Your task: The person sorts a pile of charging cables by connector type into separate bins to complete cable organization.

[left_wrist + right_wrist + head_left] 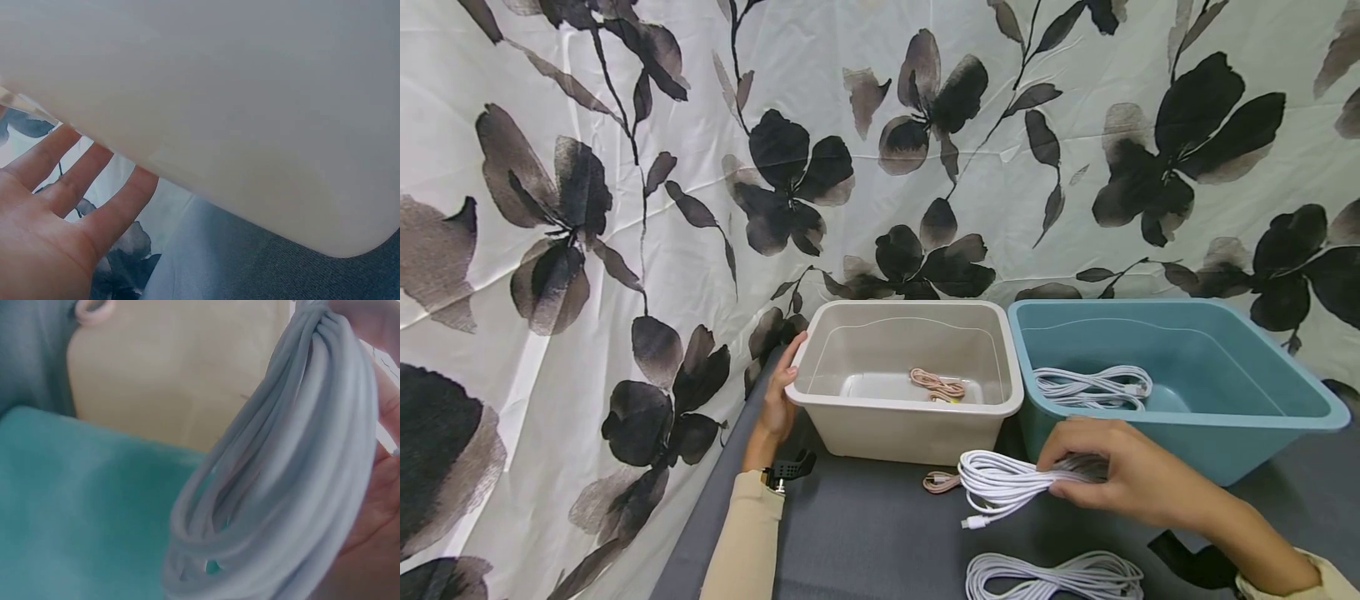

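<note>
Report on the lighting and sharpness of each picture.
Head view: bright and clear, with dark shadow between the beige bin and teal bin; left wrist view: dim and hazy, the beige bin nearly featureless, the fingers clearer; right wrist view: soft and dull, the bins blurred behind the held white cable.

The beige rectangular plastic bin (910, 432) and teal rectangular plastic bin (1202, 454) open upward, leaving passage from above; only a narrow slit parts their rims. A black-and-white floral fabric curtain (865, 192) bars the rear. The left hand (778, 404) occupies the beige bin's left side; the right hand (1101, 467) obstructs the teal bin's near left corner.
</note>
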`<move>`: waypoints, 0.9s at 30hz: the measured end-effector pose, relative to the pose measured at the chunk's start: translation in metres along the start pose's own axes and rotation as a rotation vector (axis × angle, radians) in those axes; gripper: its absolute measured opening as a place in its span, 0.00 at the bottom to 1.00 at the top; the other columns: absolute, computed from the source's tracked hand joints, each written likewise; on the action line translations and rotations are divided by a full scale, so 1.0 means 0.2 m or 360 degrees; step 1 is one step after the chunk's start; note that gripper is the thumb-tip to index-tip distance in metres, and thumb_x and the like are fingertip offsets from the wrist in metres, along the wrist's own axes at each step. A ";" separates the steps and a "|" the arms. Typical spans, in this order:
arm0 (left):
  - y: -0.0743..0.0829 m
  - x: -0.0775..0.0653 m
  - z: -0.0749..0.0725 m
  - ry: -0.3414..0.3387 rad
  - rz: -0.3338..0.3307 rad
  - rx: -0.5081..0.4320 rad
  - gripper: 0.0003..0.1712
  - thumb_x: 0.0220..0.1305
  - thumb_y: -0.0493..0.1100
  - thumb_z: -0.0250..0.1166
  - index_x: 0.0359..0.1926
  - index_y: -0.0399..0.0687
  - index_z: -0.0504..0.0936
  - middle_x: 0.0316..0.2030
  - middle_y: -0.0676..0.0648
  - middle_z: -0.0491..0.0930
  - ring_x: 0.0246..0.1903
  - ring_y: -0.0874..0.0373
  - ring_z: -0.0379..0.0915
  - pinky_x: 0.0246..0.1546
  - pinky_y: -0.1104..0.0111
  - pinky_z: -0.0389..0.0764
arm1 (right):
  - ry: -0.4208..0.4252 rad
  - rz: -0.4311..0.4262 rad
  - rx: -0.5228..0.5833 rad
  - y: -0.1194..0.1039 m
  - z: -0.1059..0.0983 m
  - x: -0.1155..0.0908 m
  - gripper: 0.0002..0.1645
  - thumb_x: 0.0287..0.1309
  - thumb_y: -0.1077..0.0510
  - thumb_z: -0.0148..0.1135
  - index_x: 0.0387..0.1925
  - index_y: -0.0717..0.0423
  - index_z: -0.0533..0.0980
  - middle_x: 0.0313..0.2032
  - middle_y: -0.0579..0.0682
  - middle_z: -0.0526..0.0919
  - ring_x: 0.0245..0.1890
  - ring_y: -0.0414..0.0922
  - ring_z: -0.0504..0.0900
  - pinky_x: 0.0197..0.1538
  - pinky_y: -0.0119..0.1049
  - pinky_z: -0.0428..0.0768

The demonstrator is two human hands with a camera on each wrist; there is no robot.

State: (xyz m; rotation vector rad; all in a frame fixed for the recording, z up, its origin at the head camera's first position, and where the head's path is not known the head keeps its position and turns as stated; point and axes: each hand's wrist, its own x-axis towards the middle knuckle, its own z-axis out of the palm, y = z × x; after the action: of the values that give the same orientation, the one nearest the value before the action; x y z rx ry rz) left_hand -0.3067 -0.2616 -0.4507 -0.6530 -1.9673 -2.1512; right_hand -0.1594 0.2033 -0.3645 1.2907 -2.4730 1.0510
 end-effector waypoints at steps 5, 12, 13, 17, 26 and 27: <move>0.00 0.00 0.00 0.0003 0.0000 -0.0012 0.40 0.66 0.47 0.41 0.81 0.53 0.55 0.80 0.44 0.53 0.70 0.48 0.57 0.65 0.57 0.67 | 0.0038 -0.0002 -0.0049 -0.02 -0.10 0.03 0.21 0.53 0.63 0.76 0.44 0.37 0.82 0.40 0.33 0.84 0.37 0.33 0.79 0.39 0.30 0.77; -0.01 0.00 0.00 0.0014 -0.0006 -0.0001 0.40 0.66 0.47 0.41 0.81 0.52 0.55 0.79 0.43 0.53 0.69 0.48 0.59 0.62 0.60 0.70 | 0.0081 -0.0035 -0.0066 0.01 -0.26 0.08 0.26 0.49 0.69 0.76 0.44 0.38 0.83 0.40 0.33 0.84 0.37 0.33 0.77 0.35 0.31 0.75; -0.01 0.00 0.00 0.0014 -0.0004 0.0004 0.40 0.66 0.47 0.41 0.81 0.51 0.55 0.79 0.42 0.53 0.69 0.47 0.59 0.62 0.60 0.70 | 0.0090 -0.0014 -0.0069 0.01 -0.28 0.10 0.26 0.48 0.69 0.76 0.44 0.37 0.83 0.40 0.33 0.84 0.37 0.33 0.77 0.35 0.31 0.75; -0.01 0.00 0.00 0.0011 -0.0001 0.0011 0.40 0.67 0.47 0.41 0.81 0.51 0.54 0.80 0.41 0.52 0.69 0.47 0.59 0.62 0.57 0.69 | 0.0109 0.0080 -0.0100 0.04 -0.38 0.14 0.24 0.49 0.69 0.76 0.42 0.38 0.84 0.39 0.35 0.85 0.36 0.35 0.79 0.35 0.31 0.76; 0.00 0.00 0.00 0.0010 -0.0008 0.0003 0.40 0.67 0.46 0.40 0.81 0.52 0.55 0.79 0.43 0.53 0.68 0.47 0.58 0.63 0.55 0.68 | 0.0127 0.0367 -0.0311 0.19 -0.55 0.20 0.17 0.53 0.64 0.75 0.41 0.41 0.85 0.38 0.38 0.86 0.39 0.34 0.82 0.48 0.21 0.74; 0.00 0.01 0.00 0.0010 -0.0009 0.0006 0.40 0.67 0.46 0.40 0.81 0.52 0.55 0.79 0.42 0.53 0.68 0.47 0.58 0.63 0.55 0.68 | 0.0139 0.0379 -0.0322 0.21 -0.57 0.21 0.16 0.53 0.65 0.76 0.41 0.42 0.86 0.37 0.38 0.87 0.39 0.33 0.82 0.48 0.20 0.74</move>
State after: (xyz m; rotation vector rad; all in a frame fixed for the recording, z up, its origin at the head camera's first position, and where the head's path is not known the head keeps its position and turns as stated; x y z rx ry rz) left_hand -0.3076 -0.2605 -0.4506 -0.6397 -1.9723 -2.1496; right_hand -0.2371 0.2662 -0.2849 0.8919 -2.6320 0.8542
